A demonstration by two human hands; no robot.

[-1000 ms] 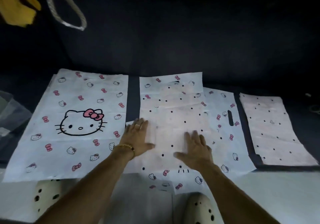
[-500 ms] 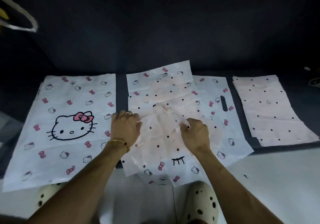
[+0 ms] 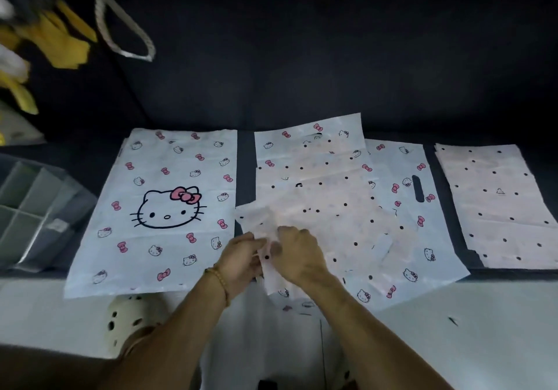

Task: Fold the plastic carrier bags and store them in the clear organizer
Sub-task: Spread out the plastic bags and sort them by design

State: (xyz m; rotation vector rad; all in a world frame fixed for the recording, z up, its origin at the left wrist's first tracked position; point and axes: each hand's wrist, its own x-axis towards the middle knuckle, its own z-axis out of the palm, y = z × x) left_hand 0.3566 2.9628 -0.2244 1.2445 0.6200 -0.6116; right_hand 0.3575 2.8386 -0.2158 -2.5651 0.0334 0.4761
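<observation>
This is looking like a room in a home, with a person working at floor level. A dark cloth surface [image 3: 302, 87] is filling the upper half of the frame, and pale floor tiles [image 3: 453, 329] are running along the bottom. Cartoon-cat carrier bags [image 3: 163, 208] are lying flat across the middle. A clear divided organizer [image 3: 33, 208] is sitting at the left edge. A cream clog [image 3: 120, 323] is showing at lower left. A rope handle [image 3: 120, 27] and yellow fabric [image 3: 60, 39] are hanging at upper left.
</observation>
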